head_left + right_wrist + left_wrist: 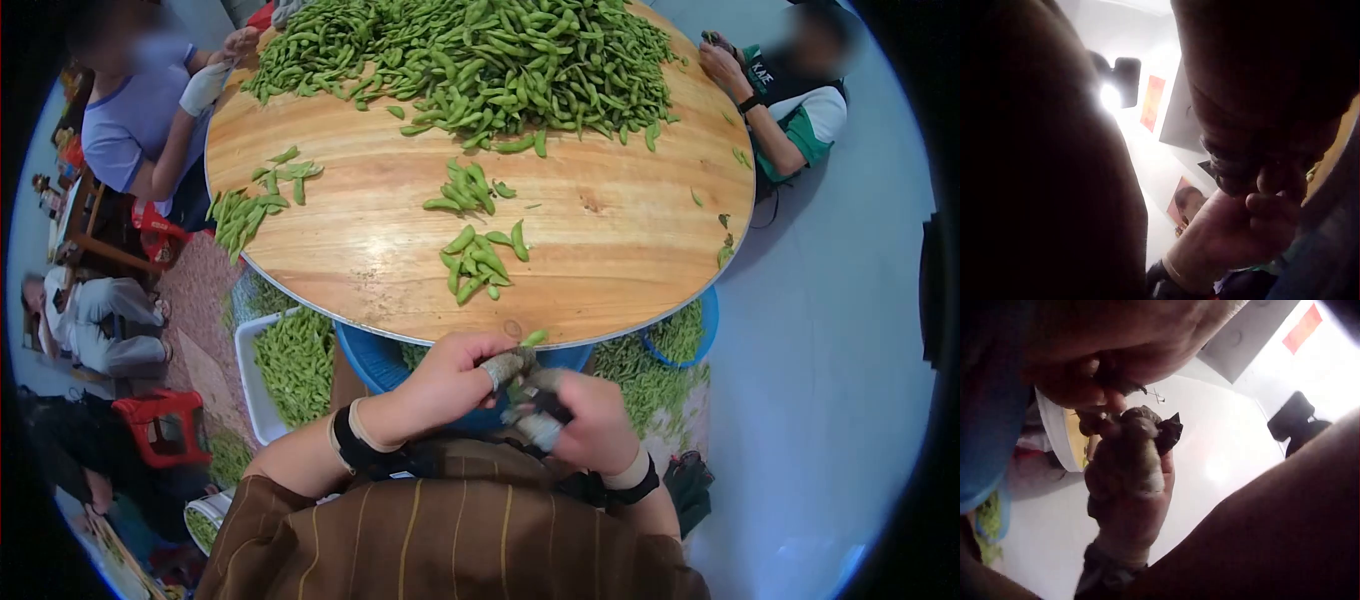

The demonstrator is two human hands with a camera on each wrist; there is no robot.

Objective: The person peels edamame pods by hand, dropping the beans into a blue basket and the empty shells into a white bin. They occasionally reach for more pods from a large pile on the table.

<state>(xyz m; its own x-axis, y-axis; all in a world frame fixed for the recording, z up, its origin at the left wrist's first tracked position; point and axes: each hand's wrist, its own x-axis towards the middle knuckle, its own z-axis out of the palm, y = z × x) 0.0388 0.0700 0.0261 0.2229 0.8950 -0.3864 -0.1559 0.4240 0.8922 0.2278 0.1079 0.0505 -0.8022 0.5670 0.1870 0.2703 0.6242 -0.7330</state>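
Both hands meet just off the near edge of the round table (330, 240) in the head view. A green pod (535, 338) pokes up at the fingertips of the left hand (455, 375), which pinches it. The right hand (590, 415), blurred, has curled fingers with tape on them close beside the left; a dark thing shows at its fingers, too unclear to name. Two small groups of pods (468, 188) (476, 264) lie on the table ahead. In the left wrist view the right hand (1129, 481) has taped fingers near the left hand (1091, 381). The right wrist view is dark.
A large heap of pods (500, 60) covers the table's far side, with a smaller pile (240, 222) at the left edge. Below stand a white bin (247, 385) and blue tubs (365, 365). Two people sit across, left (140, 130) and right (800, 120).
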